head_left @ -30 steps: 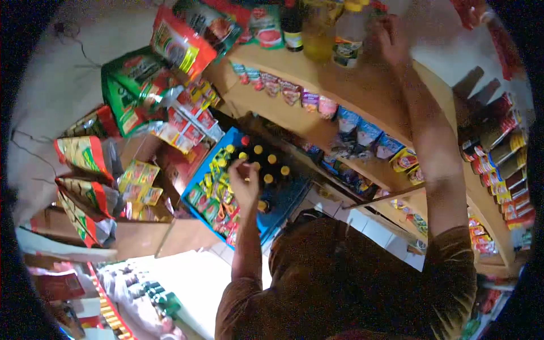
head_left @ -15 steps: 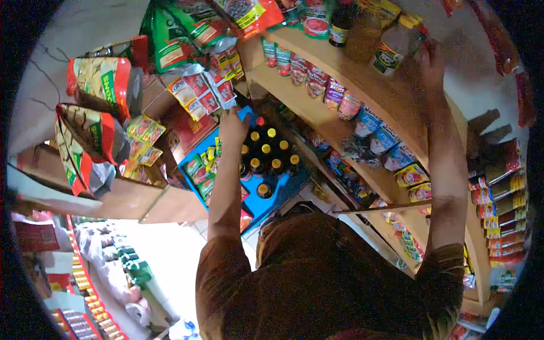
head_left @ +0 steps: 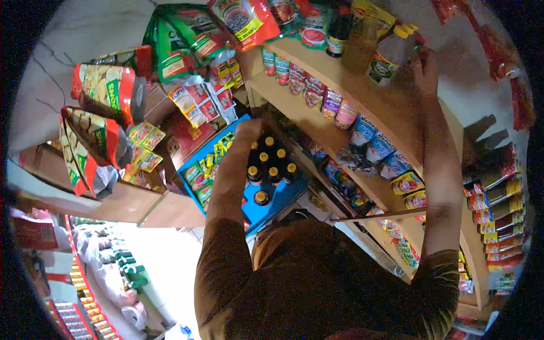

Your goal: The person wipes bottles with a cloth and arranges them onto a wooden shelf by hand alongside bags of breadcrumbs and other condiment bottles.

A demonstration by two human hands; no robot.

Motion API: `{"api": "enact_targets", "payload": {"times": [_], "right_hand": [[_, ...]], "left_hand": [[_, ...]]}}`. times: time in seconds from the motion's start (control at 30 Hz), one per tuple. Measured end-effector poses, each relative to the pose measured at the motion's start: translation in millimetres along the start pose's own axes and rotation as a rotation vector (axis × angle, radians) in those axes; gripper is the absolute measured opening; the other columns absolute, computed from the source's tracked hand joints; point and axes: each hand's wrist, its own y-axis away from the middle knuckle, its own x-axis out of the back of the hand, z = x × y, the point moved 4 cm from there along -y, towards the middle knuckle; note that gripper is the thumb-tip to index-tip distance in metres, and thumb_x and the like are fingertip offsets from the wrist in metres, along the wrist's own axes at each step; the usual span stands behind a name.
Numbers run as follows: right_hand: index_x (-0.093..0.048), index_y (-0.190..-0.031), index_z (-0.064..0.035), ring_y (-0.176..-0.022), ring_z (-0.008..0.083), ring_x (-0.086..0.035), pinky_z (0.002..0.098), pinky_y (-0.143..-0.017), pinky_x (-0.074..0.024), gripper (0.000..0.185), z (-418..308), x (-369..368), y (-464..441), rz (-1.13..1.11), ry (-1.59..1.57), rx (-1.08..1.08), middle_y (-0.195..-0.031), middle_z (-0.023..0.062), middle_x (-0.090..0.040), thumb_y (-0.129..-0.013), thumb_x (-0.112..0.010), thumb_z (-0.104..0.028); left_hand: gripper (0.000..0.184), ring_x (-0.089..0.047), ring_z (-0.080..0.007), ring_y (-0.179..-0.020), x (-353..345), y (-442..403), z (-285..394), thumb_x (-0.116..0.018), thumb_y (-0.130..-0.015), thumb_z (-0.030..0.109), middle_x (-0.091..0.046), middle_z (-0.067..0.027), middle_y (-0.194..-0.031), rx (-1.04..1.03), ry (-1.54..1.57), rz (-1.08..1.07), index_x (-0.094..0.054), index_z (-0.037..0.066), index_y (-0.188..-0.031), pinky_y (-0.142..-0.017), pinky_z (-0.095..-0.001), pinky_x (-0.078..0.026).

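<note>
My left hand (head_left: 250,131) reaches down at the back of a blue tray (head_left: 264,213), over a group of dark bottles with yellow caps (head_left: 269,156). Its fingers are hidden below the hand, so whether it grips a bottle does not show. Up on the top shelf, my right hand (head_left: 424,63) is beside a clear bottle with a yellow top and green label (head_left: 385,63). Its fingers look curled by a small red spot; what they hold, if anything, is unclear. Green and yellow packets (head_left: 198,177) fill the left side of the tray.
Wooden shelves (head_left: 340,65) with rows of pouches (head_left: 371,139) curve along the right. Chip bags (head_left: 105,88) and sachet strips (head_left: 195,102) hang at the left. A dark sauce bottle (head_left: 338,34) stands on the top shelf. More sachets (head_left: 501,226) hang far right.
My left hand has moved from beside the hanging sachets down and right over the bottles, covering the red cap seen before. My right hand has shifted slightly left, its fingers more curled.
</note>
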Motion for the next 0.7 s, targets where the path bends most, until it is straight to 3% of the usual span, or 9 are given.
{"api": "enact_targets", "payload": {"times": [0.07, 0.17, 0.23, 0.33, 0.43, 0.53, 0.57, 0.67, 0.7], "right_hand": [[-0.053, -0.115, -0.0006, -0.087, 0.0226, -0.059, 0.0375, -0.084, -0.0502, 0.026, -20.4, 2.7, -2.6, 0.018, -0.051, -0.015, -0.098, 0.0109, -0.058, -0.101, -0.061, -0.022], [-0.054, -0.118, -0.0003, -0.088, 0.0225, -0.06, 0.0374, -0.084, -0.0504, 0.03, -42.6, 12.4, -2.6, 0.044, -0.027, 0.091, -0.098, 0.0112, -0.06, -0.101, -0.062, -0.024], [-0.053, -0.121, -0.0009, -0.089, 0.0216, -0.06, 0.0368, -0.085, -0.0504, 0.034, -44.2, 13.7, -3.5, 0.045, -0.027, 0.169, -0.098, 0.0106, -0.061, -0.102, -0.062, -0.027], [-0.055, -0.119, -0.0017, -0.085, 0.0177, -0.058, 0.0346, -0.079, -0.0498, 0.033, -35.0, 15.0, -8.0, 0.11, -0.018, 0.172, -0.095, 0.0072, -0.061, -0.103, -0.062, -0.029], [-0.061, -0.12, -0.0015, -0.09, 0.0221, -0.061, 0.0387, -0.084, -0.0499, 0.034, -12.5, 17.2, -16.7, 0.163, 0.002, 0.089, -0.103, 0.0116, -0.064, -0.101, -0.059, -0.03], [-0.065, -0.116, -0.0023, -0.089, 0.0227, -0.061, 0.0386, -0.083, -0.0501, 0.034, -7.1, 42.5, -31.3, 0.227, -0.168, -0.235, -0.104, 0.0122, -0.066, -0.099, -0.06, -0.031], [-0.065, -0.113, -0.0028, -0.086, 0.0214, -0.06, 0.0373, -0.08, -0.0501, 0.033, -17.0, 53.9, -35.0, 0.244, -0.26, -0.378, -0.102, 0.011, -0.065, -0.099, -0.061, -0.032], [-0.062, -0.097, -0.0075, -0.065, 0.0111, -0.046, 0.028, -0.063, -0.0411, 0.028, -127.6, 98.0, -34.8, 0.307, -0.342, -0.275, -0.079, -0.0013, -0.053, -0.105, -0.054, -0.034], [-0.062, -0.098, -0.0076, -0.065, 0.0108, -0.045, 0.0283, -0.063, -0.0402, 0.03, -148.2, 102.7, -21.3, 0.176, -0.375, -0.321, -0.078, -0.0016, -0.052, -0.105, -0.053, -0.035]], "left_hand": [[0.04, -0.071, -0.0355, -0.104, 6.0, -2.1, -6.2, -0.061, -0.091, 0.042, -0.074, -0.0167, -0.109, 0.028, 0.076, 0.11, -0.071, 0.008, -0.108, -0.088, -0.0467, -0.057], [0.036, -0.071, -0.0364, -0.096, 114.5, 59.8, 21.2, -0.058, -0.092, 0.039, -0.074, -0.0185, -0.1, 0.184, 0.113, 0.29, -0.069, 0.007, -0.102, -0.084, -0.0489, -0.056], [0.03, -0.071, -0.0366, -0.09, 152.3, 78.5, 14.0, -0.058, -0.092, 0.035, -0.073, -0.018, -0.095, 0.121, 0.277, 0.583, -0.067, 0.007, -0.097, -0.079, -0.0481, -0.054], [0.024, -0.069, -0.0318, -0.083, 194.9, 99.3, 7.5, -0.058, -0.093, 0.029, -0.071, -0.0141, -0.086, 0.049, 0.545, 0.778, -0.065, 0.006, -0.092, -0.073, -0.0406, -0.052], [0.03, -0.062, -0.0239, -0.074, 217.3, 101.5, 9.7, -0.053, -0.095, 0.032, -0.064, -0.0085, -0.078, -0.276, 1.089, 0.891, -0.064, 0.005, -0.087, -0.067, -0.0331, -0.047], [0.039, -0.053, -0.0179, -0.069, 235.5, 115.5, 43.0, -0.049, -0.096, 0.037, -0.059, -0.0061, -0.075, -0.487, 1.293, 0.861, -0.062, 0.004, -0.081, -0.065, -0.0305, -0.043], [0.044, -0.048, -0.0189, -0.064, 230.6, 112.3, 61.3, -0.046, -0.094, 0.042, -0.053, -0.0059, -0.068, -0.473, 1.72, 0.646, -0.058, 0.006, -0.073, -0.062, -0.0339, -0.038], [0.041, -0.04, -0.017, -0.06, 253.8, 127.8, 129.6, -0.051, -0.086, 0.045, -0.044, -0.0027, -0.06, -0.945, 2.199, 0.278, -0.052, 0.009, -0.068, -0.059, -0.0345, -0.03], [0.042, -0.038, -0.0174, -0.059, 257.4, 128.4, 145.4, -0.052, -0.085, 0.046, -0.043, -0.0026, -0.059, -1.012, 2.224, 0.229, -0.052, 0.009, -0.066, -0.059, -0.0349, -0.029]]}}
